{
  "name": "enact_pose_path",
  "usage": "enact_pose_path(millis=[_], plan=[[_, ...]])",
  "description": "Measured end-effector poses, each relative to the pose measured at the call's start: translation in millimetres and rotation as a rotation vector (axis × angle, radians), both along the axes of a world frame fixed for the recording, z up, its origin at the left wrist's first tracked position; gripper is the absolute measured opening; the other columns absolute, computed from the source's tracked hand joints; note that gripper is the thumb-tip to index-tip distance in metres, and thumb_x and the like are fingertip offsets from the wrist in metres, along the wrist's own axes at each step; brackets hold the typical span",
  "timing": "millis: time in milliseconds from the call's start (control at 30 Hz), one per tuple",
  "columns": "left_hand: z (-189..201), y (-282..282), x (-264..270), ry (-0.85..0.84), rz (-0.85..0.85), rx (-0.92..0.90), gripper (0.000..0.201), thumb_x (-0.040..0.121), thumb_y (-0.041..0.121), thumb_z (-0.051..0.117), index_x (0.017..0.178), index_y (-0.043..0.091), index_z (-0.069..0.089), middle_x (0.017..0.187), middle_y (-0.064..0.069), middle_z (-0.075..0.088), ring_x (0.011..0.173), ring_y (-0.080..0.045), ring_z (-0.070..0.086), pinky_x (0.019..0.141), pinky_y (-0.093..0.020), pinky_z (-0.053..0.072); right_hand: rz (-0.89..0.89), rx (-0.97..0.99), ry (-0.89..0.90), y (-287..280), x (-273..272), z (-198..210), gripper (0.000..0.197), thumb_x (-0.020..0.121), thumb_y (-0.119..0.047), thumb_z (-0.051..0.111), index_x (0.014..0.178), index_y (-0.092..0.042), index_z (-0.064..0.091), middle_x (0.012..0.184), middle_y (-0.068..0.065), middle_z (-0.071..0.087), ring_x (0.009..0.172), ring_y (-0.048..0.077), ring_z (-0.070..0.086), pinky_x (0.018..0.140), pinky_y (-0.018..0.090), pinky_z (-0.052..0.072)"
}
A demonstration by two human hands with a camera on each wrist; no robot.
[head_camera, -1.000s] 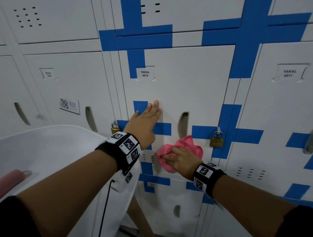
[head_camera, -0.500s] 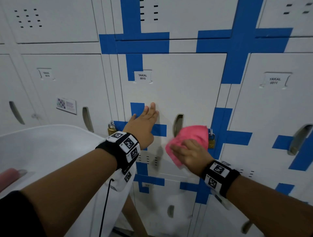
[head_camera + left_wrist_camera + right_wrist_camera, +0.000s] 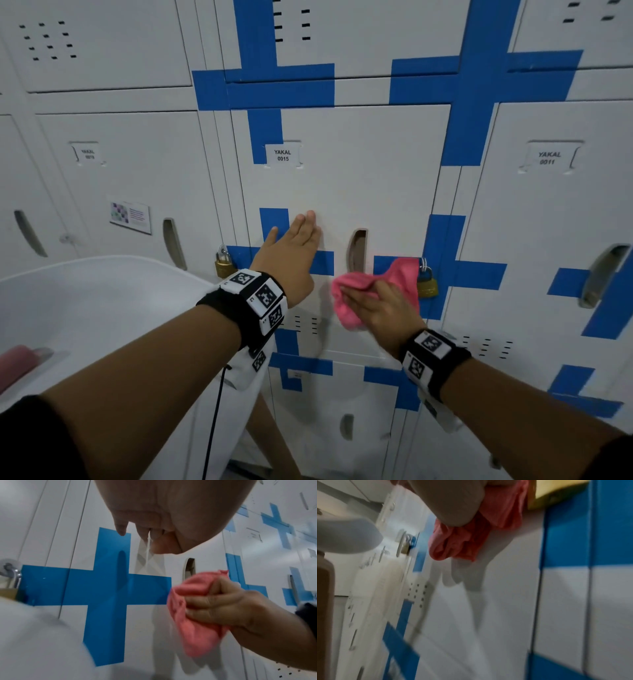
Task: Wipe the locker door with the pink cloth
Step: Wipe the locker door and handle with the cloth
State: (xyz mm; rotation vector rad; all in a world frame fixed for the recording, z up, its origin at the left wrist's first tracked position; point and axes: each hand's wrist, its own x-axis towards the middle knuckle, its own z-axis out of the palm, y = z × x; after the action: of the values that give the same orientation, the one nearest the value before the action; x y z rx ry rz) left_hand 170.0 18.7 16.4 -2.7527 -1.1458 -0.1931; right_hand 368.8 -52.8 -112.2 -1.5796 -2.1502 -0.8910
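Observation:
The white locker door [image 3: 346, 192], labelled YAKAL 0015, fills the middle of the head view and carries blue tape crosses [image 3: 106, 586]. My left hand [image 3: 294, 246] lies flat on it with straight fingers, left of the handle slot [image 3: 357, 250]. My right hand [image 3: 380, 308] grips the bunched pink cloth [image 3: 346, 305] and presses it against the door just below and right of the slot. In the left wrist view the right hand [image 3: 223, 605] has its fingers curled into the cloth [image 3: 193, 628]. In the blurred right wrist view the cloth [image 3: 471, 540] hangs under the palm.
A brass padlock [image 3: 426, 286] hangs just right of the cloth, and another [image 3: 224, 265] hangs left of my left wrist. A white rounded surface [image 3: 102, 291] juts out at lower left with a pink object [image 3: 17, 366] on it. More lockers stand all around.
My right hand swept the cloth right over the padlock, then back left under the handle slot. The left hand has stayed flat on the door.

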Motion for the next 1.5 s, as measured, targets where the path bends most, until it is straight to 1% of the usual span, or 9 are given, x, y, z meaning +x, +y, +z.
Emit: enact_pose_path(millis=[133, 333, 500, 700, 833, 1000, 1200, 1333, 1500], plan=[[-3.2, 2.8, -1.4, 0.048, 0.013, -0.021, 0.08, 0.083, 0.002, 0.037, 0.151, 0.016, -0.004, 0.159, 0.0, -0.023, 0.147, -0.015, -0.016, 0.12, -0.048, -0.001, -0.066, -0.048, -0.065, -15.5, 11.2, -26.6, 0.061, 0.063, -0.014, 0.082, 0.12, -0.022, 0.065, 0.12, -0.005, 0.066, 0.086, 0.025, 0.061, 0.072, 0.04, 0.055], [-1.4, 2.4, -0.9, 0.057, 0.018, -0.041, 0.081, 0.083, 0.002, 0.037, 0.15, 0.017, -0.006, 0.158, 0.0, -0.024, 0.147, -0.015, -0.017, 0.12, -0.049, -0.002, -0.1, 0.07, -0.074, -22.7, 1.3, -6.7, 0.064, 0.05, -0.017, 0.087, 0.112, -0.015, 0.07, 0.117, 0.001, 0.068, 0.099, 0.029, 0.061, 0.081, 0.047, 0.052], [-2.3, -0.7, -0.1, 0.042, 0.018, -0.037, 0.08, 0.084, 0.005, 0.039, 0.151, 0.016, -0.005, 0.158, -0.002, -0.024, 0.147, -0.017, -0.016, 0.12, -0.049, -0.001, 0.027, 0.383, 0.085, -8.3, -10.0, 52.0, 0.047, 0.073, 0.003, 0.065, 0.119, -0.002, 0.063, 0.128, 0.012, 0.06, 0.096, 0.03, 0.044, 0.073, 0.043, 0.05], [-1.1, -1.0, 0.3, 0.029, 0.013, -0.056, 0.082, 0.082, 0.004, 0.04, 0.151, 0.018, -0.002, 0.158, -0.001, -0.023, 0.147, -0.017, -0.015, 0.12, -0.05, 0.001, -0.045, 0.678, 0.275, 5.0, -16.5, 122.2, 0.037, 0.099, -0.013, 0.036, 0.127, -0.003, 0.058, 0.135, 0.011, 0.055, 0.095, 0.027, 0.039, 0.077, 0.032, 0.037], [-2.1, -1.8, 0.6, 0.031, 0.011, -0.071, 0.083, 0.081, 0.003, 0.039, 0.151, 0.017, -0.004, 0.158, -0.001, -0.025, 0.147, -0.017, -0.018, 0.12, -0.05, 0.001, -0.112, 0.441, 0.178, 16.8, -18.9, 89.7, 0.043, 0.082, -0.016, 0.051, 0.122, -0.002, 0.061, 0.124, 0.024, 0.057, 0.108, 0.036, 0.043, 0.087, 0.048, 0.044], [-5.5, -1.7, -0.6, 0.032, 0.01, -0.087, 0.087, 0.08, 0.003, 0.04, 0.15, 0.016, -0.01, 0.155, -0.002, -0.031, 0.146, -0.017, -0.021, 0.12, -0.051, -0.003, -0.11, 0.24, 0.156, 14.5, -29.3, 32.1, 0.052, 0.07, 0.004, 0.068, 0.12, -0.006, 0.062, 0.107, 0.016, 0.062, 0.094, 0.031, 0.056, 0.078, 0.04, 0.049], [-10.4, -3.7, -1.4, 0.046, -0.002, -0.054, 0.086, 0.081, 0.004, 0.038, 0.148, 0.013, -0.015, 0.155, -0.003, -0.032, 0.146, -0.017, -0.02, 0.12, -0.051, -0.001, -0.198, 0.069, 0.222, -2.3, -29.1, -26.0, 0.048, 0.069, -0.012, 0.078, 0.116, -0.013, 0.065, 0.102, 0.008, 0.063, 0.09, 0.025, 0.059, 0.076, 0.037, 0.054], [-7.2, 2.0, -0.6, 0.069, -0.004, -0.098, 0.085, 0.081, 0.003, 0.038, 0.149, 0.015, -0.012, 0.156, -0.003, -0.03, 0.146, -0.016, -0.018, 0.12, -0.052, 0.0, -0.168, 0.143, 0.241, -9.9, -18.2, -27.5, 0.05, 0.065, -0.005, 0.08, 0.113, -0.009, 0.067, 0.105, 0.01, 0.064, 0.093, 0.027, 0.058, 0.078, 0.037, 0.052], [-10.8, 3.2, -1.1, 0.058, -0.012, -0.082, 0.086, 0.081, 0.004, 0.04, 0.149, 0.016, -0.011, 0.156, -0.002, -0.03, 0.147, -0.015, -0.017, 0.12, -0.051, 0.001, -0.098, 0.428, 0.283, -15.8, -17.3, 17.1, 0.044, 0.071, -0.009, 0.076, 0.113, 0.003, 0.065, 0.107, 0.019, 0.065, 0.1, 0.03, 0.046, 0.081, 0.042, 0.049]])
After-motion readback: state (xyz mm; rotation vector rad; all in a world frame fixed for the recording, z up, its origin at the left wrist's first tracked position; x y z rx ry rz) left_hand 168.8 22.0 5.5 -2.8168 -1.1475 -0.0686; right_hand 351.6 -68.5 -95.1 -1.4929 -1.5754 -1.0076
